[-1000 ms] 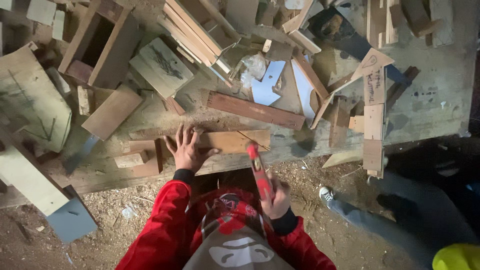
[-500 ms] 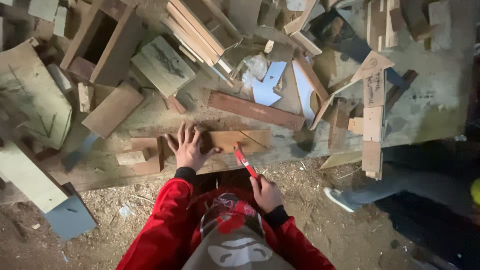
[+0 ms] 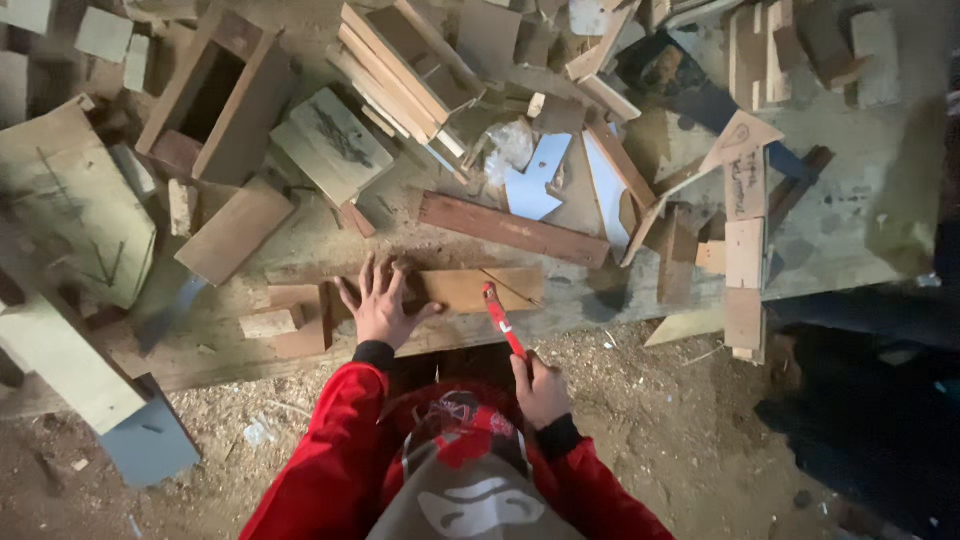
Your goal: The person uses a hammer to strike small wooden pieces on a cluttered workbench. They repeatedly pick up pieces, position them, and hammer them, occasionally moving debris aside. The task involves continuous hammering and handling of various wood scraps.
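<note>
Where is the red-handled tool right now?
In the head view, the red-handled tool is low and centre-right, gripped by the right hand, its head on the flat wooden board that the left hand presses down.

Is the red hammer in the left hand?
No, the right hand grips the red hammer; the left hand lies flat on the wooden board.

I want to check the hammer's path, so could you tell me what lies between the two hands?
In the head view, only the flat wooden board lies between the left hand pressing it and the right hand holding the red hammer.
</note>
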